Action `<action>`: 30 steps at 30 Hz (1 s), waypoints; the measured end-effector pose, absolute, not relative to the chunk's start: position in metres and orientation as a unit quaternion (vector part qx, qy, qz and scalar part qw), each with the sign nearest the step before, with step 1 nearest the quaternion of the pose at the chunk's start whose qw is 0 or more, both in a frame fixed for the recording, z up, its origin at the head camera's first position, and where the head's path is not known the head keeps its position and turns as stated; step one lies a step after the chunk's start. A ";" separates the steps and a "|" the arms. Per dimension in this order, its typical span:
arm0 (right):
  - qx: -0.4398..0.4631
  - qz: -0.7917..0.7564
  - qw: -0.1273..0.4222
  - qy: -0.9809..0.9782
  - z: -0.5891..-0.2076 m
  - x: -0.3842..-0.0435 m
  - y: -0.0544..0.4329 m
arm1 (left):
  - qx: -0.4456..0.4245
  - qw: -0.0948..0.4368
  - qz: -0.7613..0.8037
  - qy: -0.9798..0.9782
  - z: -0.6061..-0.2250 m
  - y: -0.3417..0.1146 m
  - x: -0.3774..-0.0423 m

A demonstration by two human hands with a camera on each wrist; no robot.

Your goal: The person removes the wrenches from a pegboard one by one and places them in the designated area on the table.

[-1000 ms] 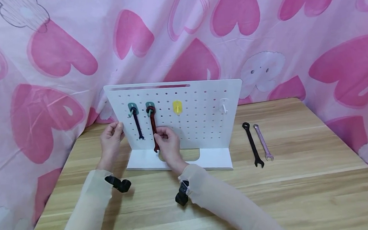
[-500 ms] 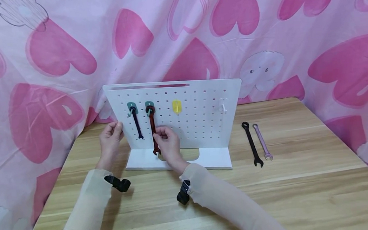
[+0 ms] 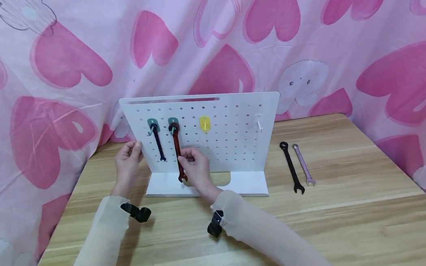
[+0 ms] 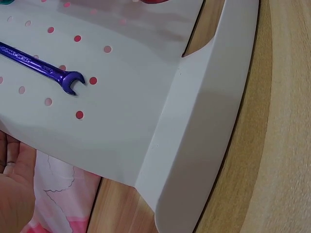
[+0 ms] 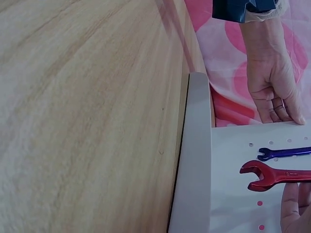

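A white pegboard [image 3: 236, 148] stands on the wooden table. My left hand [image 3: 128, 162] pinches its left edge between thumb and fingers. My right hand [image 3: 196, 166] holds the red wrench [image 3: 177, 145] by the lower handle, with thumb and fingertips. The wrench's ring end is at the second green hook [image 3: 173, 121], and its open jaw points down, tilted out from the board. Beside it a smaller blue-purple wrench [image 3: 159, 144] hangs from the first green hook [image 3: 153, 122]. The right wrist view shows the red wrench [image 5: 272, 177] and my left hand [image 5: 272, 80] at the edge.
A yellow hook [image 3: 205, 124] and a clear white hook [image 3: 258, 122] sit farther right on the board. On the table [image 3: 350, 222] to the right lie a black wrench [image 3: 292, 169] and a pale purple wrench [image 3: 304, 165]. A pink heart-patterned curtain [image 3: 220, 71] hangs behind.
The red wrench's lower end has come slightly down and away from the board. My right wrist has shifted a little to the right; my left hand stays in place.
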State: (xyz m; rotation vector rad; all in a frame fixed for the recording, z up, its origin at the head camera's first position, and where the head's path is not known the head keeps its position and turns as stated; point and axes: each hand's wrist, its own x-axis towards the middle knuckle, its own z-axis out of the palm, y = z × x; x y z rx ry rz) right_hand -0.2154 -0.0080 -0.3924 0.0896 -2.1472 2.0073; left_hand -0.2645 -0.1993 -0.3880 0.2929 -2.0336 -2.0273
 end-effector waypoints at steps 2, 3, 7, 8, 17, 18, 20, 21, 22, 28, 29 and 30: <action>0.031 0.678 0.097 -0.728 -0.392 -0.215 -0.007 | 0.102 0.127 -0.694 -0.701 -0.388 -0.199 -0.264; 0.031 0.678 0.095 -0.728 -0.392 -0.214 -0.007 | 0.103 0.125 -0.695 -0.700 -0.388 -0.199 -0.264; 0.033 0.679 0.092 -0.728 -0.392 -0.214 -0.007 | 0.111 0.117 -0.696 -0.699 -0.387 -0.200 -0.263; 0.033 0.679 0.092 -0.728 -0.391 -0.213 -0.006 | 0.113 0.115 -0.698 -0.698 -0.388 -0.200 -0.263; 0.040 0.680 0.085 -0.728 -0.391 -0.210 -0.005 | 0.117 0.117 -0.700 -0.695 -0.388 -0.199 -0.263; 0.042 0.679 0.084 -0.728 -0.391 -0.209 -0.005 | 0.116 0.116 -0.700 -0.695 -0.389 -0.199 -0.263; 0.045 0.681 0.083 -0.726 -0.391 -0.209 -0.004 | 0.113 0.117 -0.700 -0.695 -0.389 -0.200 -0.263; 0.046 0.681 0.083 -0.726 -0.391 -0.208 -0.004 | 0.113 0.116 -0.699 -0.696 -0.389 -0.200 -0.263; 0.046 0.679 0.082 -0.728 -0.392 -0.208 -0.004 | 0.112 0.115 -0.696 -0.699 -0.389 -0.200 -0.263; 0.051 0.673 0.087 -0.733 -0.390 -0.205 -0.003 | 0.112 0.114 -0.696 -0.700 -0.388 -0.200 -0.264; 0.053 0.672 0.089 -0.733 -0.390 -0.205 -0.003 | 0.114 0.114 -0.699 -0.697 -0.388 -0.200 -0.264; 0.055 0.672 0.091 -0.733 -0.390 -0.205 -0.003 | 0.115 0.113 -0.699 -0.697 -0.388 -0.200 -0.264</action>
